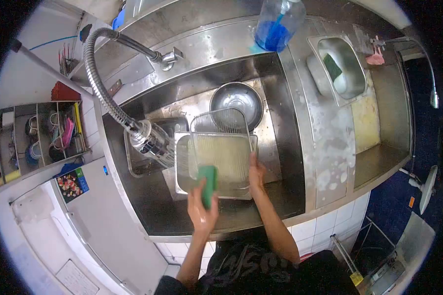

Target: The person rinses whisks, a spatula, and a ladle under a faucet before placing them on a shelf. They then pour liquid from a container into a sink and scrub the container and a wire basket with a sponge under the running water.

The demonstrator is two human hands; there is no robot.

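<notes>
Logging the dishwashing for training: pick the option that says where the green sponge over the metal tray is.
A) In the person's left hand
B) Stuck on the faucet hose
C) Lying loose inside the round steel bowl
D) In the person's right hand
A: the left hand is closed around the green sponge over the metal tray, while the right hand grips the tray's right edge.

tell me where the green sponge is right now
In the head view, the green sponge is in the left hand, at the near left corner of the metal tray in the sink; the right hand grips the tray's right edge.
</notes>
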